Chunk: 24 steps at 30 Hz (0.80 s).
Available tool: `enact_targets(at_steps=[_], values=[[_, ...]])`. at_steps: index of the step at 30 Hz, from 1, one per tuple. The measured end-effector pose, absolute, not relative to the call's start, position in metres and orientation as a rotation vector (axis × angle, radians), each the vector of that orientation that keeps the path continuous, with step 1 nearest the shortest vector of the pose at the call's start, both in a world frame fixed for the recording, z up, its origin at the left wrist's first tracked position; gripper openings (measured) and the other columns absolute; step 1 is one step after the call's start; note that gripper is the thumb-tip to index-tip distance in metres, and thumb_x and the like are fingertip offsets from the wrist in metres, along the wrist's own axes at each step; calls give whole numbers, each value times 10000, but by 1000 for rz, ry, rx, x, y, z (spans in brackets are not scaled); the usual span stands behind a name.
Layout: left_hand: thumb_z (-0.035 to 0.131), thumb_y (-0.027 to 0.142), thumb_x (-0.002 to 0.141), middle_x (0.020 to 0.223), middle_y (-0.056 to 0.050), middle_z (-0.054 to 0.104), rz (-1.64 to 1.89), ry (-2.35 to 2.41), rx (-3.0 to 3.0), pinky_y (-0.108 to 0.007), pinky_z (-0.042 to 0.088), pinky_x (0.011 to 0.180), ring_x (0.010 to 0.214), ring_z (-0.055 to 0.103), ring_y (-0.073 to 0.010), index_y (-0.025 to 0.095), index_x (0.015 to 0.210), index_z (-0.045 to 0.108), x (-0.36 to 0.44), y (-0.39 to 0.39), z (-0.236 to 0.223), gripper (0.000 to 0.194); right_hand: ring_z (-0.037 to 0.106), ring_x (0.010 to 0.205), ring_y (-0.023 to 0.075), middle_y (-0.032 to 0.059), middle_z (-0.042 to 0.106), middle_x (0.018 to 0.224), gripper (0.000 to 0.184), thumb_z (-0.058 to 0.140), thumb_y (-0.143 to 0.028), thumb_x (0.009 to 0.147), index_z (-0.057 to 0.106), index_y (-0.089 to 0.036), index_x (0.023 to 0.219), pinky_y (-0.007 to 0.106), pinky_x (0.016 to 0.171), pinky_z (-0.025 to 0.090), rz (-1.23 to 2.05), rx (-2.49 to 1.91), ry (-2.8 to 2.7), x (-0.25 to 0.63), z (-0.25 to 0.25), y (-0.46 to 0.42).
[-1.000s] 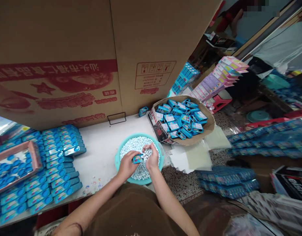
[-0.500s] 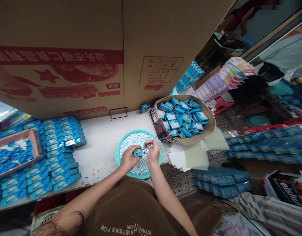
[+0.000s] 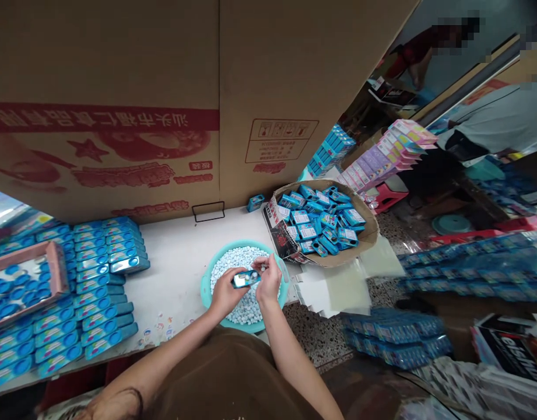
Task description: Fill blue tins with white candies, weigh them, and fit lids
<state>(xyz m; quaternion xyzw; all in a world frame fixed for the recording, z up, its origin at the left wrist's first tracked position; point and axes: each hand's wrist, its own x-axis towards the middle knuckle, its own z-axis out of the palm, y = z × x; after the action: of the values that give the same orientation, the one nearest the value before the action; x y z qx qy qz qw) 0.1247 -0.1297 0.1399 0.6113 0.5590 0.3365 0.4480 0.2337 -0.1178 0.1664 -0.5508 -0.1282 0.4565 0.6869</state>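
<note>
My left hand [image 3: 225, 293] is closed round a small blue box [image 3: 246, 279], held tilted over a turquoise basin [image 3: 206, 287]. Small round white candies [image 3: 241, 258] fill much of that basin. Close against the box's right end, my right hand [image 3: 269, 281] is cupped with curled fingers, and a few white candies show in it. Its palm is partly hidden. Beyond the basin to the right, an open carton [image 3: 373, 238] holds a heap of similar blue boxes [image 3: 325, 219].
Rows of blue boxes [image 3: 91, 291] and a pink tray [image 3: 58, 269] of blue pieces stand at left. A large cardboard box [image 3: 163, 70] walls off the back. One blue box [image 3: 255, 202] stands beside the carton. Plastic sheets [image 3: 338, 286] overhang the table's right side.
The blue box has turned in my left hand and now shows a pale side. Fewer candies show in my right hand, which has come closer to the box. The view has shifted slightly.
</note>
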Motion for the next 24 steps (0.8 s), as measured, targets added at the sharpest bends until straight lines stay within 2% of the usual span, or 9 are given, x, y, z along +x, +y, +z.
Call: enact_targets(at_steps=[8, 16, 20, 24], values=[[675, 130, 601, 998, -24, 665, 889, 1348, 1508, -355, 464, 880, 971, 609, -205, 222, 942, 643, 126, -133, 144, 355, 593, 595, 153, 20, 607, 557, 466, 478, -551, 807, 591, -167, 568, 304, 659, 467, 1037, -1191, -314, 233, 168, -122], [659, 156, 624, 989, -21, 657, 942, 1365, 1488, -343, 459, 880, 970, 604, -199, 214, 939, 620, 124, -131, 140, 323, 595, 648, 149, 20, 617, 630, 456, 436, -564, 829, 603, -176, 658, 312, 698, 468, 1090, -1089, -371, 235, 174, -122], [630, 123, 620, 977, -17, 661, 853, 1397, 1597, -349, 466, 867, 963, 608, -209, 225, 916, 626, 113, -128, 131, 313, 587, 655, 148, 17, 614, 658, 456, 452, -592, 801, 594, -176, 682, 315, 698, 473, 1022, -1247, -325, 253, 145, -124], [611, 149, 653, 1007, -19, 655, 828, 1402, 1644, -352, 465, 875, 984, 601, -209, 234, 955, 620, 98, -129, 123, 313, 591, 730, 175, 46, 638, 721, 443, 466, -568, 800, 624, -165, 706, 310, 713, 466, 967, -1560, -596, 278, 102, -140]])
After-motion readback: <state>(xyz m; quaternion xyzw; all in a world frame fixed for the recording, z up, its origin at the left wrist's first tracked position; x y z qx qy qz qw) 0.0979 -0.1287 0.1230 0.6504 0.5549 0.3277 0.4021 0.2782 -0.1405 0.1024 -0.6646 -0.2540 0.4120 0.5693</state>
